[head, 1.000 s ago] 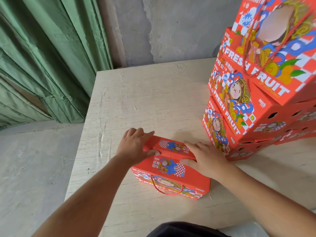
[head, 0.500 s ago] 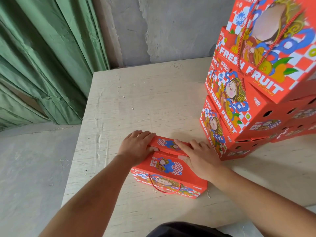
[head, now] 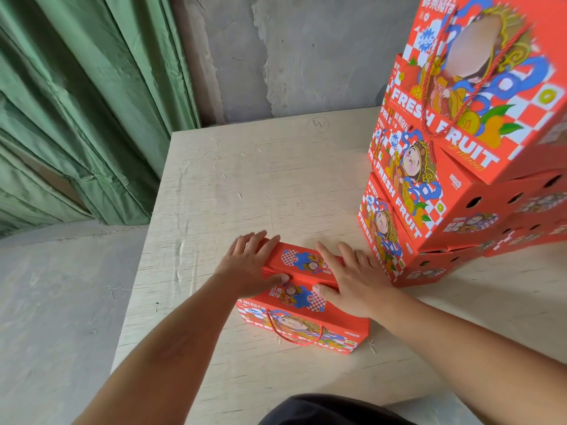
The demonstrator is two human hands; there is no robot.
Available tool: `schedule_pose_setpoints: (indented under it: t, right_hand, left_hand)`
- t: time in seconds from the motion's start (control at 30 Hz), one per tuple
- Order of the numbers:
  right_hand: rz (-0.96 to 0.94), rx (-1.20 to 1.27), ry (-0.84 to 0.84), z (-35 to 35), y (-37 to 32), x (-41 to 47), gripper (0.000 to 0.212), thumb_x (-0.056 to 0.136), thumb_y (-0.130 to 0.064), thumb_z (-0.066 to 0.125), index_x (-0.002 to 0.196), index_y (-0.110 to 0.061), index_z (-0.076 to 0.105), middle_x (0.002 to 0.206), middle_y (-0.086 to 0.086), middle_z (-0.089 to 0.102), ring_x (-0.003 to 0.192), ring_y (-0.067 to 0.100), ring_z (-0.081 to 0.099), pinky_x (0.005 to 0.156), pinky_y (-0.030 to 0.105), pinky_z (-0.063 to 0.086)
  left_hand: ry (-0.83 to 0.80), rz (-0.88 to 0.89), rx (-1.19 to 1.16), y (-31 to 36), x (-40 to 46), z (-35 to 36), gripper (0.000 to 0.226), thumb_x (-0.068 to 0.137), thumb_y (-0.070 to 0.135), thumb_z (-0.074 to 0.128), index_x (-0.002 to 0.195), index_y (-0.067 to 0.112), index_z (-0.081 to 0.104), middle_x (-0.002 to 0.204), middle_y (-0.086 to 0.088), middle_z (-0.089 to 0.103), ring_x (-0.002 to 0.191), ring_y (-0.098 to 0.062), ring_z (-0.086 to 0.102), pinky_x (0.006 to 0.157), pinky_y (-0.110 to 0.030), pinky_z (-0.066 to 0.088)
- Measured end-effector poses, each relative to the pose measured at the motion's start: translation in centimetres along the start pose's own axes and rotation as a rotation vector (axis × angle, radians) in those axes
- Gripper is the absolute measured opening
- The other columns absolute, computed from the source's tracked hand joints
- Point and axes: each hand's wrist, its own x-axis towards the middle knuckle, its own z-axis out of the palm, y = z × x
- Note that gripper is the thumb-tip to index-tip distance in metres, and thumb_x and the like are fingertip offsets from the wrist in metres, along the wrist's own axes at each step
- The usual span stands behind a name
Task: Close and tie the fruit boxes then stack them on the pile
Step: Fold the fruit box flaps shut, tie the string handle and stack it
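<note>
A: What is seen in the head view?

B: A red box [head: 302,305] is seen low in the centre of the frame, lying on the table [head: 260,185]. Its top flaps are pressed on by both hands. The left hand [head: 250,266] is laid over the left end, fingers stretched over the far flap and thumb hooked under its near edge. The right hand [head: 352,279] is spread flat on the right end, fingers straight, thumb at the flap seam.

A: And the pile?

B: The pile [head: 460,167] is found at the right edge, just beside the box. A rope handle [head: 293,334] is seen hanging on the box's near face.

A: What is changed from the earlier frames?

B: Little: the hands are kept on the flaps, and the right fingers are spread further over the lid. A green curtain [head: 79,102] fills the upper left.
</note>
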Motion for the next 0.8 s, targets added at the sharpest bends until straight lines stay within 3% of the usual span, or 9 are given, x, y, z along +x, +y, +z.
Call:
schedule_pose_setpoints:
  t: [0.13, 0.17, 0.23, 0.3, 0.33, 0.43, 0.57, 0.7, 0.8]
  right_hand:
    - [0.020, 0.283, -0.135, -2.3, 1.2, -0.1, 0.109, 0.080, -0.087, 0.048, 0.149, -0.052, -0.029, 0.164, -0.002, 0.005, 0.149, 0.036, 0.022, 0.118, 0.052, 0.025]
    - [0.060, 0.397, -0.040, -2.8, 1.4, -0.4, 0.116, 0.078, -0.083, 0.059, 0.155, -0.048, -0.020, 0.162, -0.002, 0.008, 0.149, 0.033, 0.022, 0.119, 0.050, 0.027]
    - [0.168, 0.571, 0.374, -3.2, 1.1, -1.6, 0.107, 0.076, -0.070, 0.073, 0.159, -0.031, 0.019, 0.150, 0.007, 0.028, 0.143, 0.032, 0.031, 0.116, 0.051, 0.035]
    - [0.168, 0.488, 0.831, -2.5, 0.0, -3.2, 0.066, 0.083, -0.058, 0.071, 0.131, -0.019, 0.052, 0.125, 0.006, 0.045, 0.120, 0.034, 0.047, 0.101, 0.051, 0.042]
    - [0.100, 0.404, 0.906, -1.9, -0.8, -4.0, 0.051, 0.085, -0.056, 0.069, 0.119, -0.019, 0.055, 0.115, 0.001, 0.047, 0.109, 0.031, 0.050, 0.094, 0.046, 0.042]
    - [-0.064, 0.276, 0.686, 0.2, -3.3, -5.4, 0.048, 0.088, -0.063, 0.061, 0.120, -0.027, 0.058, 0.114, -0.008, 0.053, 0.102, 0.023, 0.055, 0.094, 0.036, 0.035]
    - [0.044, 0.284, 0.389, 2.1, -4.3, -5.8, 0.073, 0.085, -0.078, 0.046, 0.137, -0.028, 0.056, 0.126, -0.009, 0.055, 0.114, 0.020, 0.053, 0.099, 0.038, 0.041]
    - [0.002, 0.228, 0.433, 2.4, -4.0, -6.0, 0.076, 0.081, -0.082, 0.049, 0.134, -0.029, 0.058, 0.123, -0.009, 0.055, 0.112, 0.022, 0.052, 0.096, 0.043, 0.045]
    - [0.133, 0.201, 0.507, 2.2, -4.4, -6.6, 0.089, 0.073, -0.086, 0.058, 0.142, -0.030, 0.054, 0.138, 0.000, 0.049, 0.121, 0.030, 0.048, 0.099, 0.052, 0.040]
  left_hand:
    - [0.218, -0.078, -0.281, 1.2, -1.8, 0.5, 0.109, 0.082, 0.087, 0.051, 0.165, 0.032, 0.007, 0.170, -0.004, 0.008, 0.154, -0.035, 0.014, 0.122, -0.058, 0.023]
    - [0.320, -0.096, -0.370, 1.4, -2.7, 1.0, 0.104, 0.084, 0.083, 0.055, 0.164, 0.030, 0.013, 0.166, -0.004, 0.014, 0.150, -0.032, 0.020, 0.120, -0.056, 0.025]
    - [0.520, -0.104, -0.457, 1.7, -4.3, 2.1, 0.091, 0.085, 0.080, 0.057, 0.155, 0.026, 0.033, 0.152, -0.004, 0.030, 0.136, -0.028, 0.032, 0.117, -0.050, 0.028]
    - [0.657, -0.056, -0.431, 1.4, -5.1, 2.8, 0.078, 0.083, 0.080, 0.058, 0.132, 0.019, 0.049, 0.134, 0.000, 0.042, 0.119, -0.025, 0.042, 0.109, -0.047, 0.036]
    - [0.675, -0.019, -0.400, 1.0, -5.3, 3.0, 0.077, 0.082, 0.081, 0.060, 0.125, 0.018, 0.052, 0.130, 0.001, 0.045, 0.115, -0.024, 0.044, 0.106, -0.044, 0.036]
    - [0.564, 0.136, -0.297, -0.2, -5.4, 2.7, 0.093, 0.070, 0.087, 0.070, 0.137, 0.025, 0.054, 0.138, 0.009, 0.049, 0.127, -0.019, 0.042, 0.109, -0.038, 0.033]
    - [0.388, 0.227, -0.224, -0.9, -5.8, 3.2, 0.107, 0.064, 0.091, 0.068, 0.148, 0.028, 0.052, 0.140, 0.010, 0.053, 0.130, -0.021, 0.044, 0.110, -0.047, 0.038]
    - [0.429, 0.163, -0.159, -0.7, -6.9, 3.4, 0.105, 0.060, 0.096, 0.064, 0.142, 0.030, 0.057, 0.131, 0.011, 0.056, 0.112, -0.024, 0.050, 0.096, -0.045, 0.042]
    - [0.499, 0.087, -0.118, 0.3, -8.1, 3.6, 0.104, 0.052, 0.099, 0.065, 0.128, 0.028, 0.064, 0.118, 0.008, 0.060, 0.094, -0.025, 0.051, 0.082, -0.043, 0.042]
